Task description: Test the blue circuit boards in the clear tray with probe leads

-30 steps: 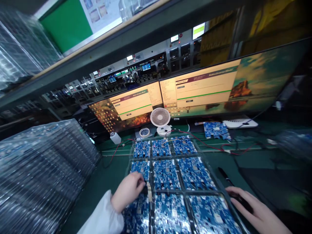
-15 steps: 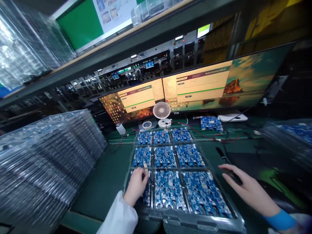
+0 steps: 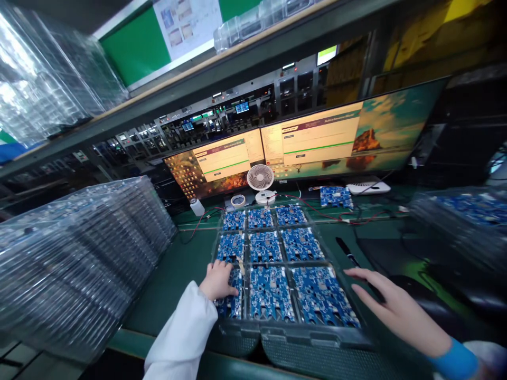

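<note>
A clear plastic tray (image 3: 312,332) in front of me holds blue circuit boards (image 3: 270,293) in rows. My left hand (image 3: 217,281) rests over the near left board (image 3: 234,303), thumb and fingers apart, its palm side hidden. Just beyond the thumb, a small tan strip (image 3: 241,265) lies between the compartments. Right of the tray, my right hand (image 3: 400,309) hovers with thumb and forefinger stretched apart. Below it lies a slim black tool with a silver band (image 3: 346,250), partly covered by the fingers.
Stacked clear trays (image 3: 87,258) stand at left, and another board-filled tray (image 3: 467,211) at right. Behind are a small white fan (image 3: 260,178), a tape roll (image 3: 238,200), a loose board (image 3: 336,197), thin red wires and wide monitors (image 3: 317,140). A black mouse (image 3: 420,301) sits beside my right hand.
My left hand has shifted slightly left and opened from a pinch at the tan strip, which now lies apart from the fingers. My right hand keeps its stretched pose. The whole view has shifted a little.
</note>
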`<state>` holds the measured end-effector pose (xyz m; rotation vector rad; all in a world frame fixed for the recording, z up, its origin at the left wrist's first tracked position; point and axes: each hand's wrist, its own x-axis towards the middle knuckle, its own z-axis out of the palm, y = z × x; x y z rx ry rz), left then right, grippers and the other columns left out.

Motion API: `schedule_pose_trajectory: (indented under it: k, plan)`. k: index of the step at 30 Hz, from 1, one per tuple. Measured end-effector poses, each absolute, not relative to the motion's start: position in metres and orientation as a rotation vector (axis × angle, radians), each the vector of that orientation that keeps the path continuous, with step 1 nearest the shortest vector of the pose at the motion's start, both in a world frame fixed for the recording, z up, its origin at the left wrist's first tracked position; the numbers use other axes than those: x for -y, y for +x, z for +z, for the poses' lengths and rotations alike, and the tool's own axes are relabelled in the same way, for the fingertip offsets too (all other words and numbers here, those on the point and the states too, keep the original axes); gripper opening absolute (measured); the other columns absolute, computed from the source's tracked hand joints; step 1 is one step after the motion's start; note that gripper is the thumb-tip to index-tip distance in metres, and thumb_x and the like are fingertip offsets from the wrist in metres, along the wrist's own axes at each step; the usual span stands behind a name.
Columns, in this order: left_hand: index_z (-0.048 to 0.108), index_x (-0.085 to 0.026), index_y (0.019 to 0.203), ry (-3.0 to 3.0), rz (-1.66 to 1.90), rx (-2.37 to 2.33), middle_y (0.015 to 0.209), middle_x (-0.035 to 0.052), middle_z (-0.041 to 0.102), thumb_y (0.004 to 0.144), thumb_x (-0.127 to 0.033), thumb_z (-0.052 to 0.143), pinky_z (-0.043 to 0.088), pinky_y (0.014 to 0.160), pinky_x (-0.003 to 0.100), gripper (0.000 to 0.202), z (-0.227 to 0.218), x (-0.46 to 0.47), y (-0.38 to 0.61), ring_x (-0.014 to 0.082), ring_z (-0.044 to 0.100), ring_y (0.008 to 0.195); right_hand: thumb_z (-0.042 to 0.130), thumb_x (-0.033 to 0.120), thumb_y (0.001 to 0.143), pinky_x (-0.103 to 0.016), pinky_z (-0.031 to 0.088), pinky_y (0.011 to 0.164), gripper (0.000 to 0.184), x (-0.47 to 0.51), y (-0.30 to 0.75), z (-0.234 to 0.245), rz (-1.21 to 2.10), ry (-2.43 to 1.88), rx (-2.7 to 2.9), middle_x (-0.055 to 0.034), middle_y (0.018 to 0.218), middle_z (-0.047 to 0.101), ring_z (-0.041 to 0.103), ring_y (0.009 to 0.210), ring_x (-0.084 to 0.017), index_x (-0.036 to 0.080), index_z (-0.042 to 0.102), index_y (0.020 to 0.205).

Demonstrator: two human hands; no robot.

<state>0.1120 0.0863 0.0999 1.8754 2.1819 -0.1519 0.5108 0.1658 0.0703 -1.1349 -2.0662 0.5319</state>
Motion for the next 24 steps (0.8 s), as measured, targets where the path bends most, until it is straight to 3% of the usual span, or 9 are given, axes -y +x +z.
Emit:
schedule_pose_trajectory:
  k: [3, 7, 11, 14, 17, 20, 24]
  plan:
    - [0.059, -0.015, 0.113, 1.889, -0.106, -2.164, 0.115, 0.0158, 0.057, 0.058, -0.038, 0.076, 0.036, 0.098, 0.047, 0.063, 0.114, -0.087, 0.106, 0.0356, 0.047, 0.114, 0.047, 0.05, 0.085, -0.038, 0.054, 0.088, 0.038, -0.163, 0.51, 0.07, 0.59, -1.088, 2.088, -0.0086, 0.105, 0.065, 0.062, 0.098, -0.024, 0.022, 0.064, 0.104]
    - [0.063, -0.021, 0.097, 1.891, -0.017, -2.056, 0.102, 0.0046, 0.062, 0.067, -0.021, 0.065, 0.043, 0.085, 0.031, 0.03, 0.154, -0.073, 0.093, 0.0216, 0.058, 0.094, 0.047, 0.05, 0.087, -0.037, 0.053, 0.088, 0.037, -0.159, 0.504, 0.08, 0.651, -1.058, 2.079, -0.008, 0.104, 0.065, 0.062, 0.098, -0.023, 0.022, 0.063, 0.103]
    - [0.062, -0.021, 0.089, 1.782, 0.442, -2.049, 0.089, -0.0001, 0.061, 0.068, -0.024, 0.067, 0.043, 0.08, 0.03, 0.021, 0.198, -0.049, 0.09, 0.0192, 0.057, 0.086, 0.045, 0.048, 0.09, -0.033, 0.053, 0.087, 0.033, -0.148, 0.485, 0.104, 0.757, -0.973, 2.083, -0.0074, 0.103, 0.065, 0.062, 0.096, -0.021, 0.023, 0.063, 0.102]
    - [0.059, -0.019, 0.088, 1.529, 0.9, -1.914, 0.083, -0.0002, 0.063, 0.069, -0.034, 0.072, 0.046, 0.074, 0.028, 0.028, 0.216, -0.039, 0.11, 0.018, 0.058, 0.082, 0.045, 0.045, 0.091, -0.032, 0.051, 0.088, 0.028, -0.137, 0.464, 0.127, 0.826, -0.865, 2.104, -0.0067, 0.104, 0.065, 0.061, 0.098, -0.019, 0.024, 0.062, 0.099]
    - [0.059, -0.018, 0.097, 1.262, 1.198, -1.62, 0.097, 0.0047, 0.068, 0.068, -0.038, 0.075, 0.049, 0.079, 0.029, 0.039, 0.218, -0.039, 0.144, 0.0208, 0.062, 0.092, 0.046, 0.043, 0.091, -0.033, 0.051, 0.088, 0.023, -0.129, 0.445, 0.147, 0.847, -0.781, 2.062, -0.0068, 0.108, 0.065, 0.061, 0.1, -0.02, 0.024, 0.058, 0.093]
    - [0.058, -0.019, 0.105, 1.106, 1.274, -1.404, 0.111, 0.0082, 0.068, 0.066, -0.036, 0.078, 0.051, 0.082, 0.031, 0.047, 0.209, -0.044, 0.175, 0.0255, 0.062, 0.104, 0.049, 0.043, 0.09, -0.032, 0.052, 0.084, 0.02, -0.127, 0.433, 0.164, 0.921, -0.762, 1.974, -0.006, 0.11, 0.063, 0.062, 0.095, -0.018, 0.024, 0.055, 0.092]
    - [0.057, -0.02, 0.112, 1.005, 1.256, -1.278, 0.119, 0.0102, 0.066, 0.063, -0.032, 0.081, 0.049, 0.093, 0.037, 0.056, 0.197, -0.051, 0.196, 0.0278, 0.06, 0.112, 0.052, 0.047, 0.089, -0.026, 0.052, 0.066, 0.026, -0.131, 0.426, 0.177, 1.195, -0.752, 1.833, -0.0032, 0.092, 0.059, 0.059, 0.072, -0.013, 0.022, 0.047, 0.086]
